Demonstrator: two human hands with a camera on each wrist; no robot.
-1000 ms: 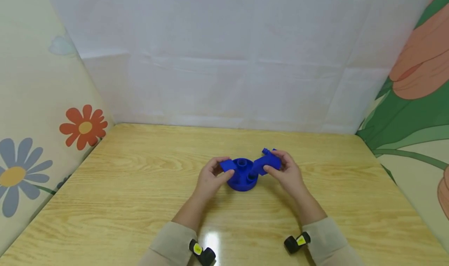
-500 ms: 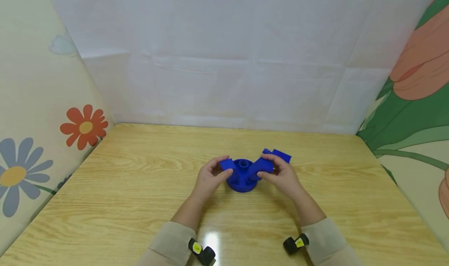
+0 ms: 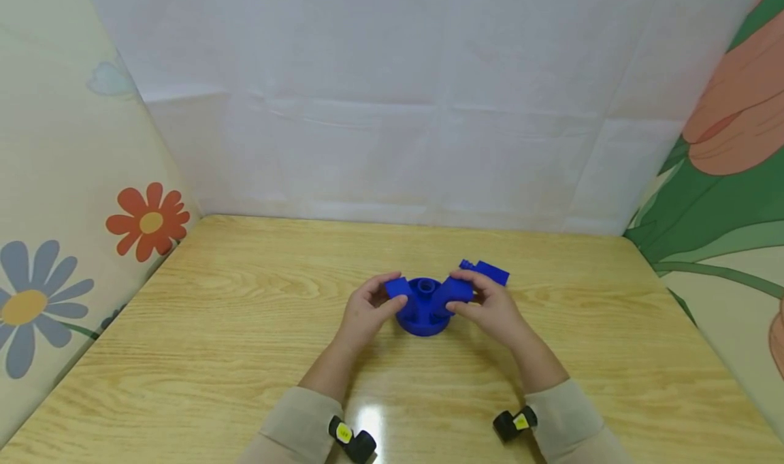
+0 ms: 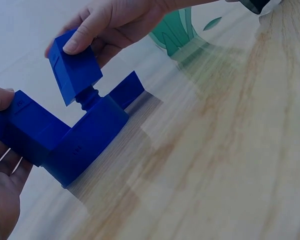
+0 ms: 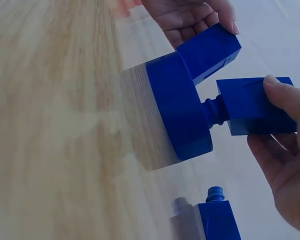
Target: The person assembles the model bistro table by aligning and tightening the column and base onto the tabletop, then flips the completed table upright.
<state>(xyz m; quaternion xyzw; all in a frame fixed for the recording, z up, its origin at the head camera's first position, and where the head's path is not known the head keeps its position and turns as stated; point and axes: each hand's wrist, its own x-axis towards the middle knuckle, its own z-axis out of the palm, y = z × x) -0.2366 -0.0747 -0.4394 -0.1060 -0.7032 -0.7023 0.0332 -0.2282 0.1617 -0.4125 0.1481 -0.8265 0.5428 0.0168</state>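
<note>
Nearest us, our left hand [image 3: 367, 312] pinches a blue block [image 3: 398, 288] already seated on the round blue base [image 3: 421, 321], which rests mid-table on the wooden tabletop [image 3: 245, 355]. Our right hand [image 3: 490, 307] grips a second blue block [image 3: 456, 290] by its flat sides, its ribbed peg meeting the base's top. These look to us like hard, light moulded plastic: stiff, smooth enough to slip, unlikely to break, so the broad faces are the best places to grip, leaving the peg free. Just behind our right hand lies a spare blue pegged block [image 3: 486, 271], close but not in the way. Beyond it hangs the white backdrop [image 3: 392, 110], with flowered panels [image 3: 73, 212] on either side.
</note>
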